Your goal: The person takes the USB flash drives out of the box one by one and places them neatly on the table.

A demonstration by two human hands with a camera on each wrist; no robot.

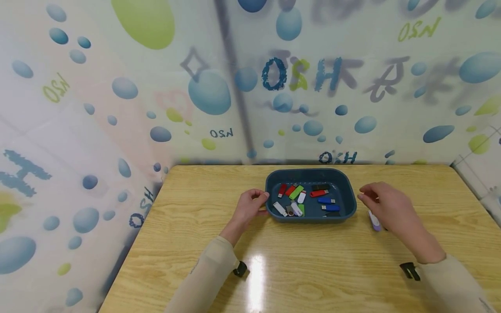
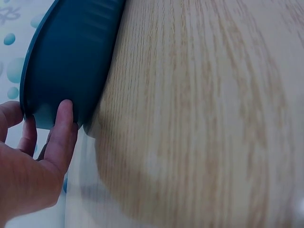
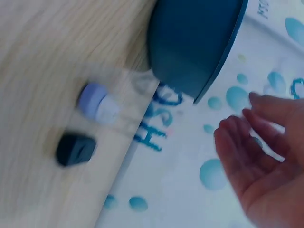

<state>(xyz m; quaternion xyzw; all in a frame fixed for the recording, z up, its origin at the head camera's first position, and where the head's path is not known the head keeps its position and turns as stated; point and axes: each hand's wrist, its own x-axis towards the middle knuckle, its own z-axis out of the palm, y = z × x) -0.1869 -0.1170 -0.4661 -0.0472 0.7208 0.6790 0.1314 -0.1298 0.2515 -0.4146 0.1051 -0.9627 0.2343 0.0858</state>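
A dark blue plastic bin (image 1: 311,219) stands on the table and holds several USB sticks, among them a green one (image 1: 296,192), a blue one (image 1: 330,208) and a white one (image 1: 279,209). My left hand (image 1: 246,206) grips the bin's left end, with thumb and fingers at its rim and outer wall. To the right of the bin, my right hand (image 1: 391,211) hovers with loosely bent fingers and holds nothing. Below it lies a purple and white USB stick (image 1: 374,221). Beside that stick is a small black object (image 3: 76,149), blurred in the right wrist view.
The wooden table (image 1: 188,261) ends at the back against a wall covering (image 1: 242,117) printed with blue and green drops. Dark straps (image 1: 409,271) hang below both sleeves.
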